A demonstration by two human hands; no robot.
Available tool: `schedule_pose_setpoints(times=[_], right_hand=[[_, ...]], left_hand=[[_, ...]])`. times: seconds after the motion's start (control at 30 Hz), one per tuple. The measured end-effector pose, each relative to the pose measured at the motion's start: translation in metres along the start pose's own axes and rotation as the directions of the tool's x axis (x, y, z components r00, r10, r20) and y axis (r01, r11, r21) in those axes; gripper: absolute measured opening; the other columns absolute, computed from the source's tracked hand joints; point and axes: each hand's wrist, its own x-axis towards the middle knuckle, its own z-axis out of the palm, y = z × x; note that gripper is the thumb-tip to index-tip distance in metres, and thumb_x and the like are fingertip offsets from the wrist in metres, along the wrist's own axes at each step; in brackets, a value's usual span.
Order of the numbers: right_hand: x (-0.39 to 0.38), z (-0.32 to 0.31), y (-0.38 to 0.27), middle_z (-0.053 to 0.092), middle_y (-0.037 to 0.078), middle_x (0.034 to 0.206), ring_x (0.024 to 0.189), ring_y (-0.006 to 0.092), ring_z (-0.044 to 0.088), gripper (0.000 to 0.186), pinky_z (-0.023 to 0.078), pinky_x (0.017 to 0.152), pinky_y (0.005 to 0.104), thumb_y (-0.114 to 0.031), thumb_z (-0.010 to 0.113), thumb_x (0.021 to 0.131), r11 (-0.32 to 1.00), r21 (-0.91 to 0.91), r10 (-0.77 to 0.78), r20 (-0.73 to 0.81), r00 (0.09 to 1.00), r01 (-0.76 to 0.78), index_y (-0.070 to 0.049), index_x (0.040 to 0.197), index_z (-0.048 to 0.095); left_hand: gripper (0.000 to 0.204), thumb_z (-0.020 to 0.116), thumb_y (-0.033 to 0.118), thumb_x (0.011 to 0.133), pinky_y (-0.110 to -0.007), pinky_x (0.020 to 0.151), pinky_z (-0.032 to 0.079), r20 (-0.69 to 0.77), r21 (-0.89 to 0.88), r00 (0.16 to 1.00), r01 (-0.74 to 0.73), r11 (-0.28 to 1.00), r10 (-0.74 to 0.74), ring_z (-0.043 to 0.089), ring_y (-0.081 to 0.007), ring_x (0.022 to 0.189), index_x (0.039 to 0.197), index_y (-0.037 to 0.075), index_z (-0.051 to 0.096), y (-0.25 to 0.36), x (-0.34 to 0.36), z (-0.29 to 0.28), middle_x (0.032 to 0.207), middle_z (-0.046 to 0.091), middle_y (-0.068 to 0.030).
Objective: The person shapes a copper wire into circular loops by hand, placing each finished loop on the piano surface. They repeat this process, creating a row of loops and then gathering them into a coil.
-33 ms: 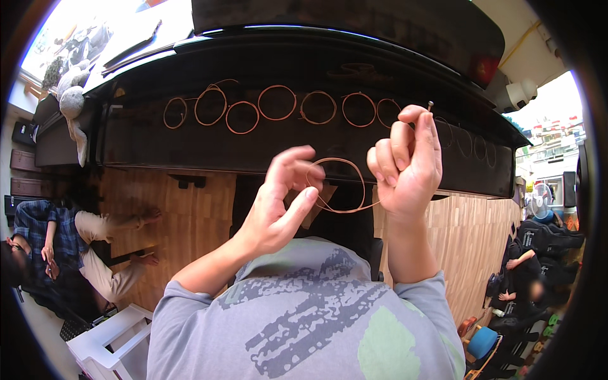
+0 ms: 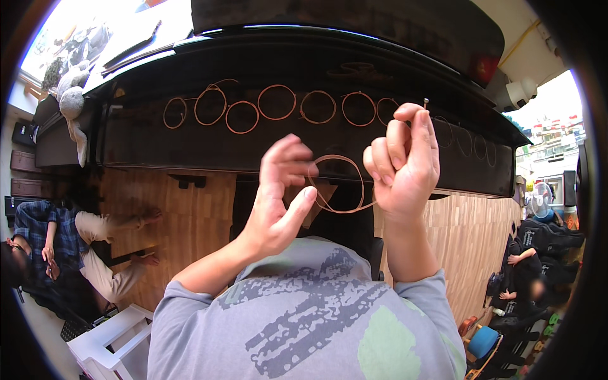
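Here, pale lettering (image 2: 532,239) marks a black padded bag (image 2: 550,232) by the right-hand wall, too small to read with certainty, and a faint ornate emblem (image 2: 361,69) shows toward the far edge of the long glossy black case (image 2: 190,149). A thin, copper-coloured wire coil (image 2: 345,211), springy and roughly round, hangs between the hands, just beyond the case's near edge. The left hand (image 2: 278,202) is open, fingers spread and blurred beside the coil; whether they touch it cannot be told. The right hand (image 2: 408,168) pinches a small silver-coloured metal tip (image 2: 426,101) between thumb and forefinger, its other fingers curled; the coil's loose end runs to this palm. Similar reddish wire rings (image 2: 277,120) lie in a row along the case, from near its left end, with greyer, fainter loops (image 2: 492,155) toward its right corner. The right hand blocks part of that row. Below spreads the striped wooden floor (image 2: 139,240).
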Motion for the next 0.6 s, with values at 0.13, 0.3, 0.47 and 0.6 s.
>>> schedule_pose_setpoints(times=[0.13,0.3,0.47,0.6], right_hand=[[0.0,0.017,0.008,0.031,-0.003,0.053,0.039,0.0065,0.027,0.033,0.029,0.039,0.0236,-0.029,0.033,0.107,0.999,0.022,-0.037,-0.036,0.999,0.038,-0.006,0.1,0.056],[0.003,0.021,0.006,0.038,-0.002,0.059,0.048,0.0076,0.036,0.034,0.035,0.047,0.0237,-0.028,0.034,0.107,0.995,-0.036,-0.089,-0.014,0.996,0.088,-0.004,0.105,0.057],[0.0,0.009,-0.008,0.057,0.003,0.094,0.086,0.0084,0.05,0.052,0.04,0.079,0.0221,-0.045,0.047,0.101,0.819,-0.56,0.002,0.224,0.974,0.127,0.001,0.124,0.057],[-0.033,0.002,-0.005,0.056,0.008,0.105,0.098,0.0171,0.054,0.076,0.042,0.09,0.0314,-0.045,0.074,0.082,0.684,-0.726,0.145,0.222,0.964,0.065,-0.002,0.137,0.043]], left_hand=[[0.061,0.082,0.028,0.071,-0.044,0.097,0.042,0.25,0.562,0.707,-0.662,0.496,0.661,0.054,-0.0337,0.112,0.119,0.004,0.053,-0.014,0.009,0.01,0.128,0.048,-0.0171],[0.014,0.056,0.002,0.094,-0.026,0.062,0.045,0.379,0.389,0.898,-0.373,0.843,0.222,0.056,-0.0123,0.061,0.107,0.001,0.06,-0.011,0.009,0.014,0.068,0.058,-0.0027],[0.021,0.039,0.018,0.105,-0.023,0.058,0.041,0.247,-0.237,0.95,0.249,0.939,-0.189,0.03,-0.0033,0.049,0.103,0.002,0.053,0.013,0.01,0.003,0.059,0.037,0.0064],[0.018,0.036,0.016,0.104,-0.027,0.063,0.04,0.129,-0.482,0.982,0.186,0.856,-0.14,0.032,-0.0053,0.05,0.103,0.006,0.051,0.014,0.031,-0.005,0.059,0.031,0.0071]])
